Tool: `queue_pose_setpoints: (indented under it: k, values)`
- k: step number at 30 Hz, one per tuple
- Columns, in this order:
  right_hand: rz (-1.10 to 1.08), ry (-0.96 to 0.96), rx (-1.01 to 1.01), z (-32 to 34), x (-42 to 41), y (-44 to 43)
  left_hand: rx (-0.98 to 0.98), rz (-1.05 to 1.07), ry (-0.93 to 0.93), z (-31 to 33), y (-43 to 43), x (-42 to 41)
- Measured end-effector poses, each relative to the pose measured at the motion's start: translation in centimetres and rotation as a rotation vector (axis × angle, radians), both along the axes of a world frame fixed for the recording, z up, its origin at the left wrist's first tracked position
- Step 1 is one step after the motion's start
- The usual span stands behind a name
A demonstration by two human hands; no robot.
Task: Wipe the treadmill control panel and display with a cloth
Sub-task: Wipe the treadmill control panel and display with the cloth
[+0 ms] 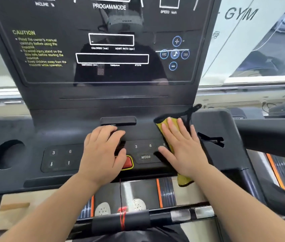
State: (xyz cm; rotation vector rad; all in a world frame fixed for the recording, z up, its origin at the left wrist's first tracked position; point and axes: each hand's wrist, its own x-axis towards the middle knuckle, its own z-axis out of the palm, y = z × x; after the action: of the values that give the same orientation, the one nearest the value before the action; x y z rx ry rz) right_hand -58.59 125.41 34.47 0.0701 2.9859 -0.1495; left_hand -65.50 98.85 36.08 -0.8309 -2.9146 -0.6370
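Observation:
The treadmill's black control panel (59, 158) with number keys and a MODE key lies in front of me, and the glossy dark display (54, 70) rises behind it. A yellow cloth (162, 125) with black edging lies on the panel's right part. My right hand (183, 147) presses flat on that cloth, fingers straight and spread. Part of the cloth hangs over the panel's front edge below my wrist. My left hand (103, 152) rests on the middle of the panel beside a red stop button (127, 162), its fingers bent over a black raised part, touching no cloth.
A round cup holder (7, 154) sits in the console's left side. A black handrail (269, 131) runs off to the right. Below the console are the belt, a front bar (120, 222) with a red safety cord, and my white shoes (138, 205).

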Motion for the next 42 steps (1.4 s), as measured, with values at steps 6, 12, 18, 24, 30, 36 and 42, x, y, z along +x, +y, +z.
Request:
queue_pose_setpoints:
  k: [6, 12, 18, 24, 30, 36, 42]
  values:
    - [0.068, -0.052, -0.06, 0.5, 0.3, -4.0, -0.003, -0.012, 0.0, 1.1, 3.4, 0.4]
    - [0.143, 0.21, -0.338, 1.3, 1.4, -0.3, -0.149, -0.109, -0.006, 0.9, 6.8, 0.0]
    - [-0.105, 0.316, -0.226, 0.7, -0.4, 2.7, -0.194, -0.118, 0.03, 0.5, 10.1, -0.8]
    - [-0.08, 0.371, -0.272, 0.4, -1.5, 2.4, 0.007, -0.12, 0.01, 1.6, 10.3, -0.8]
    - [0.03, 0.15, -0.297, 2.6, -2.3, 3.3, 0.373, -0.127, -0.178, 4.7, 8.3, -0.2]
    - [0.055, 0.157, -0.555, 5.5, -1.7, 1.8, 0.505, -0.143, -0.273, 7.9, 7.0, 0.9]
    - [0.175, 0.114, -1.055, 11.3, 0.1, -0.7, 0.429, 0.003, -0.194, 11.7, 7.3, 0.9]
